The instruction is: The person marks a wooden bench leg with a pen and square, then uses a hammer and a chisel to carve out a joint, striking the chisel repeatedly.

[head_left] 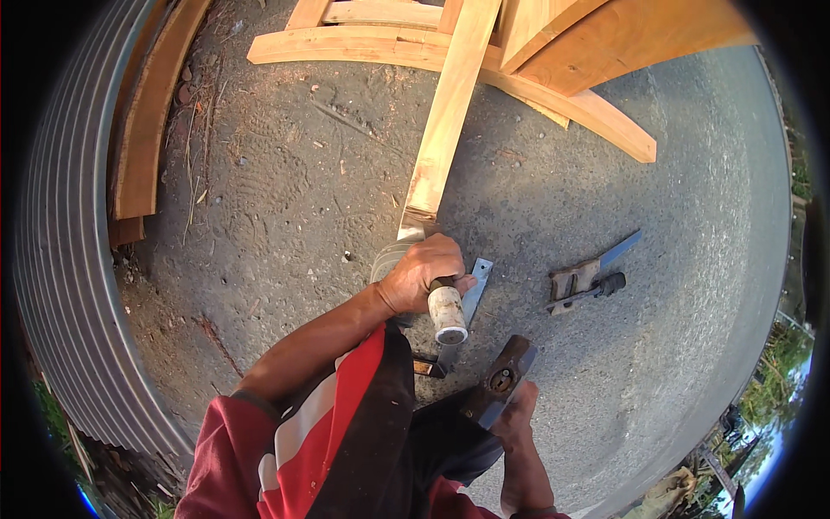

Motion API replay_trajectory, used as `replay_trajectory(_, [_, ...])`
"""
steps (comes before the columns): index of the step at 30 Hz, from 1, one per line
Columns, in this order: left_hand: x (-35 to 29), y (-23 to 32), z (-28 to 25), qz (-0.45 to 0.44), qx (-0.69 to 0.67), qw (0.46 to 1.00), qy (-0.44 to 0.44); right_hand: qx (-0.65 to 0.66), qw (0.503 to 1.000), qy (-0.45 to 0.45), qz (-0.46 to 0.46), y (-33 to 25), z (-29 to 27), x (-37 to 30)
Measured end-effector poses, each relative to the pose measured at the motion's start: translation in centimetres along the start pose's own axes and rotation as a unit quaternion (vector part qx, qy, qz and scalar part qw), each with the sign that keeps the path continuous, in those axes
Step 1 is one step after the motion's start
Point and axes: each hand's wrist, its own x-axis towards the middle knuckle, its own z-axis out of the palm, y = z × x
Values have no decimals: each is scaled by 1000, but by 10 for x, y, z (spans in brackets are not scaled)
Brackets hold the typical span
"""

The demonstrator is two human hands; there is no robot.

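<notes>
Head view:
Left hand [421, 274]: we are wrapping it tight round the chisel [446, 311], fingers curled over the handle, thumb side toward the near right. The grip sits high on the handle, we judge, so the struck end stays bare.
Chisel: we are holding it in the middle of the scene, at the near end of the plank [445, 117]. Its pale, ringed butt is facing up and toward us; the blade is hidden under the hand, so its long axis is running down and away toward the plank end.
Right hand [519, 415]: we are closing it on the hammer [506, 374] low on the shaft, fingers wrapped. That far-back hold is giving swing, we judge.
Hammer: its dark head is pointing far and a little right, sitting just near of the chisel butt and apart from it.
Plank: its long axis is running from the far frame [553, 52] down toward us, its near end meeting the left hand.
Steel strip [471, 298]: lying on the ground [674, 285] just right of the chisel, running near to far.
Plane parts [588, 281]: resting well right, out of the swing.
</notes>
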Motion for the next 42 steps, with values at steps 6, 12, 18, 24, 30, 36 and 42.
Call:
replay_trajectory(6, [8,1,6,-12,-5,1000,29,-44,998,-5,-51,-23,-12,11])
replay_trajectory(12, [10,1,2,-56,-15,998,32,-44,998,25,-41,-34,-18,14])
replay_trajectory(18, [20,-2,10,-105,-19,992,68,-3,971,231,-53,-96,-37,39])
replay_trajectory(24, [16,-4,14,-88,-31,994,63,58,948,278,-147,-123,-29,76])
replay_trajectory(30, [1,-9,16,-56,-10,997,54,-335,921,137,-141,-53,-43,69])
replay_trajectory(36, [8,-8,14,-67,-21,996,53,69,945,257,-189,-114,-20,51])
replay_trajectory(42, [10,-12,12,-46,20,998,37,-254,960,53,-105,-31,-26,66])
